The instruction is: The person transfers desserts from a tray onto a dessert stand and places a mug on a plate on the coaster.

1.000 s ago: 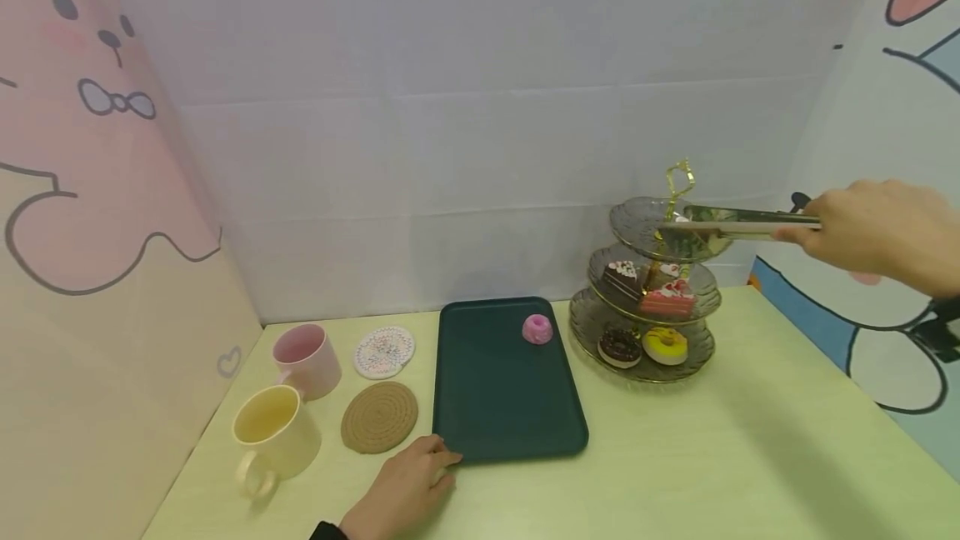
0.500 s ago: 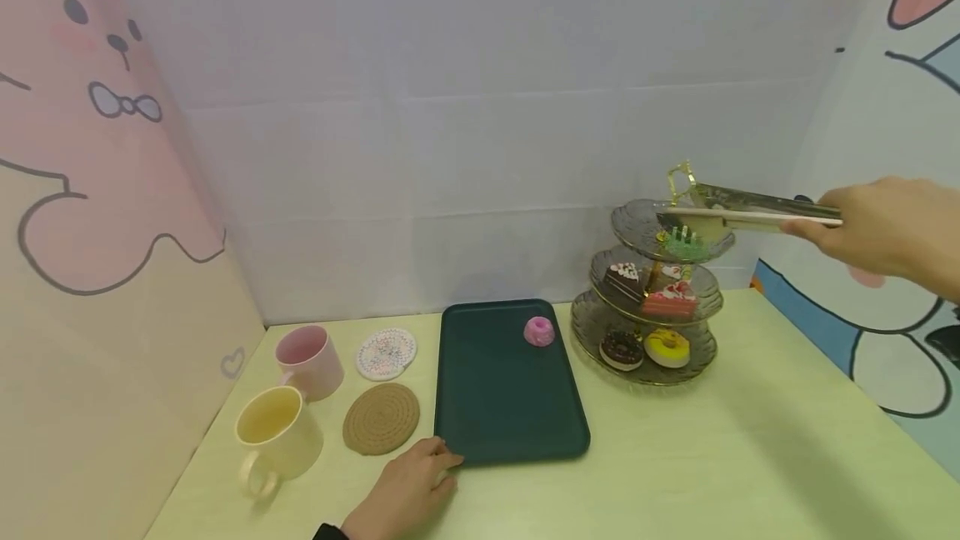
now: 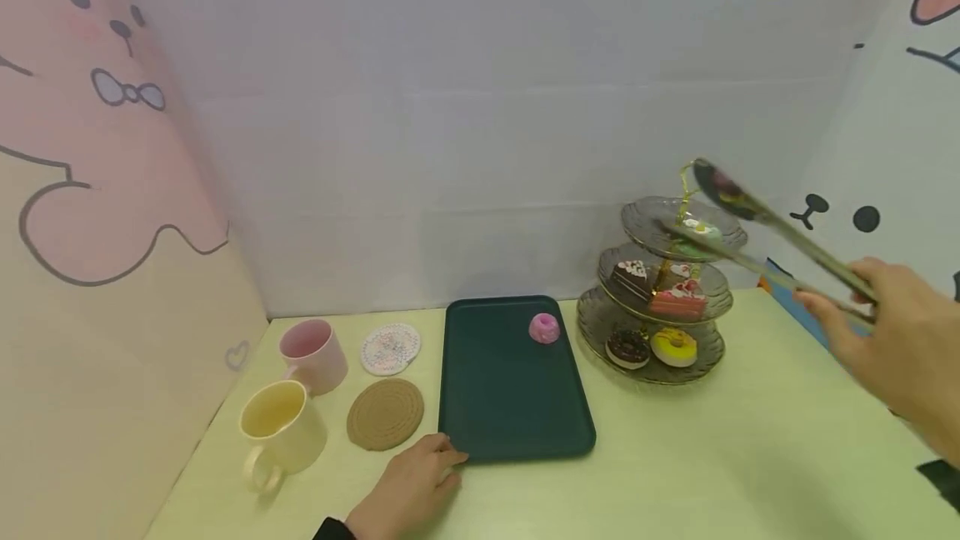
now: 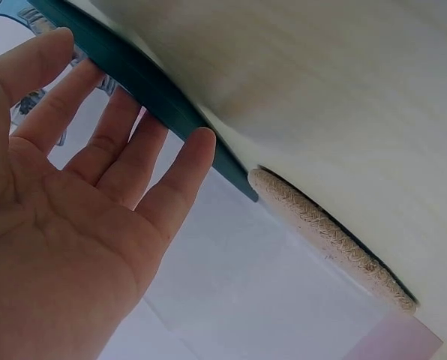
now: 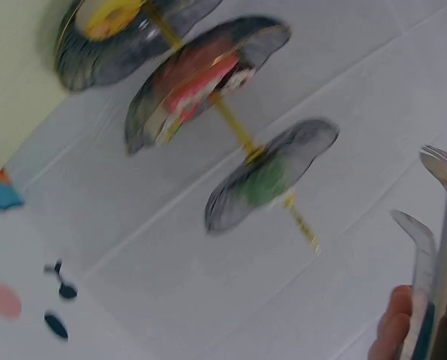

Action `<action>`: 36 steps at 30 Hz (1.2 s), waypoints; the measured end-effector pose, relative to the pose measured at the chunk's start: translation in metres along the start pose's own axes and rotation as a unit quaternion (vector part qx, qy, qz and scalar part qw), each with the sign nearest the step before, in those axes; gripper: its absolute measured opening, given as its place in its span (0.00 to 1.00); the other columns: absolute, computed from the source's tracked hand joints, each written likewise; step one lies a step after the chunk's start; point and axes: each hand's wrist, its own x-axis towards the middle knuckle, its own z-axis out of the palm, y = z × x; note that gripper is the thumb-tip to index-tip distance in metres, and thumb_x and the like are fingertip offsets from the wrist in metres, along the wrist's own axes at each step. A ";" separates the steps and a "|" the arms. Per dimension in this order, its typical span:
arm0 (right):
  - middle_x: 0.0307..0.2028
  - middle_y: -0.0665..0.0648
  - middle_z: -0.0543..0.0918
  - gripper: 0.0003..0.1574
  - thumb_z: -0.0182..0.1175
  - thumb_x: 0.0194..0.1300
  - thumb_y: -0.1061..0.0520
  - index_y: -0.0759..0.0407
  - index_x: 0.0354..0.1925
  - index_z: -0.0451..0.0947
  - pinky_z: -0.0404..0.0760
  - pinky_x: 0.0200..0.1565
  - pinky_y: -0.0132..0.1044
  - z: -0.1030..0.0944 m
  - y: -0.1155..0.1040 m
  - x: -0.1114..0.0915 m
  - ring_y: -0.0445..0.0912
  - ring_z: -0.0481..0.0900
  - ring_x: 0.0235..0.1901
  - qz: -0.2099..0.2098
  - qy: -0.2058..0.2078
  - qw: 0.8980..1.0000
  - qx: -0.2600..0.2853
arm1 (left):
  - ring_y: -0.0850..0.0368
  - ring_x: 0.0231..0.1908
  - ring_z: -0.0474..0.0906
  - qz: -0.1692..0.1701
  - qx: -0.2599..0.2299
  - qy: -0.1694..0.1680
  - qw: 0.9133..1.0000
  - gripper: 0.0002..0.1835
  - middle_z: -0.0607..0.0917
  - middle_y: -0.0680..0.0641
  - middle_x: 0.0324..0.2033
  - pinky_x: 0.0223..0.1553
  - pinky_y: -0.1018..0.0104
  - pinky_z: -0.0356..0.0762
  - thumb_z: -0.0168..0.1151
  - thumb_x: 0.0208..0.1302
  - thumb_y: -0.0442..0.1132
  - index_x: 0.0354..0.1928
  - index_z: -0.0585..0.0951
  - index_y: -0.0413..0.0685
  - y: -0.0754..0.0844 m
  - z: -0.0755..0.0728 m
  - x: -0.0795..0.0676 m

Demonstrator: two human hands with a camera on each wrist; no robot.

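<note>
My right hand [image 3: 911, 340] grips metal tongs [image 3: 802, 247], their two arms spread apart with nothing seen between them. They slant up toward the tiered stand [image 3: 600, 340], their tips in front of and above its top plate. A green cake [image 3: 697, 238] with white topping rests on that plate; in the right wrist view the green cake [image 5: 265, 184] is blurred. My left hand [image 3: 416, 482] touches the near left corner of a dark green tray [image 3: 510, 407], fingers loosely extended along the rim [image 4: 163, 97]. A small pink ring cake [image 3: 544, 328] lies at the tray's far right.
The middle tier holds cake slices [image 3: 678, 302]; the bottom one, a chocolate donut [image 3: 628, 348] and a yellow donut [image 3: 674, 347]. At left are a pink mug [image 3: 322, 361], yellow mug [image 3: 296, 440], white coaster [image 3: 390, 349] and tan coaster [image 3: 385, 414]. A wall [image 3: 450, 148] stands behind.
My right hand has moved down and nearer. The tongs' arms have spread wider and tilted upward from over the top plate, and the green cake shows more fully. My left hand stays at the tray.
</note>
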 end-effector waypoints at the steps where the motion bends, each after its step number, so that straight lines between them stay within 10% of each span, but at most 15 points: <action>1: 0.12 0.63 0.71 0.42 0.56 0.56 0.33 0.76 0.32 0.73 0.54 0.05 0.38 0.004 -0.009 -0.005 0.47 0.59 0.07 0.004 -0.027 1.000 0.005 | 0.57 0.39 0.75 0.000 0.003 0.003 1.000 0.13 0.78 0.51 0.35 0.32 0.63 0.79 0.61 0.57 0.38 0.44 0.84 0.45 0.000 -0.001 0.000; 5: 0.16 0.60 0.76 0.26 0.67 0.48 0.46 0.68 0.33 0.75 0.58 0.06 0.38 0.025 -0.043 -0.021 0.44 0.63 0.07 0.020 -0.139 0.990 0.017 | 0.58 0.37 0.76 0.000 0.011 0.008 1.000 0.13 0.78 0.52 0.34 0.32 0.63 0.80 0.62 0.57 0.39 0.43 0.84 0.45 -0.001 0.001 0.000; 13: 0.18 0.56 0.71 0.26 0.62 0.55 0.42 0.66 0.29 0.73 0.68 0.11 0.40 0.088 -0.081 -0.023 0.47 0.66 0.11 0.016 -0.306 0.952 0.005 | 0.58 0.38 0.76 -0.004 0.018 0.004 1.000 0.13 0.78 0.51 0.35 0.33 0.63 0.80 0.62 0.56 0.39 0.44 0.84 0.45 -0.005 0.003 0.002; 24: 0.14 0.58 0.70 0.25 0.63 0.53 0.45 0.64 0.18 0.70 0.76 0.15 0.49 0.164 -0.100 -0.026 0.54 0.73 0.15 -0.009 -0.304 0.953 0.004 | 0.59 0.39 0.75 -0.002 -0.002 -0.007 1.000 0.13 0.77 0.53 0.35 0.33 0.64 0.80 0.62 0.57 0.39 0.44 0.84 0.45 0.000 0.001 0.001; 36: 0.11 0.55 0.68 0.26 0.65 0.52 0.46 0.59 0.10 0.69 0.75 0.12 0.47 0.184 -0.101 -0.023 0.50 0.69 0.11 -0.004 -0.334 0.942 0.008 | 0.59 0.39 0.75 -0.004 0.007 -0.005 1.000 0.13 0.77 0.53 0.34 0.33 0.64 0.80 0.62 0.57 0.39 0.44 0.84 0.47 -0.001 0.002 0.001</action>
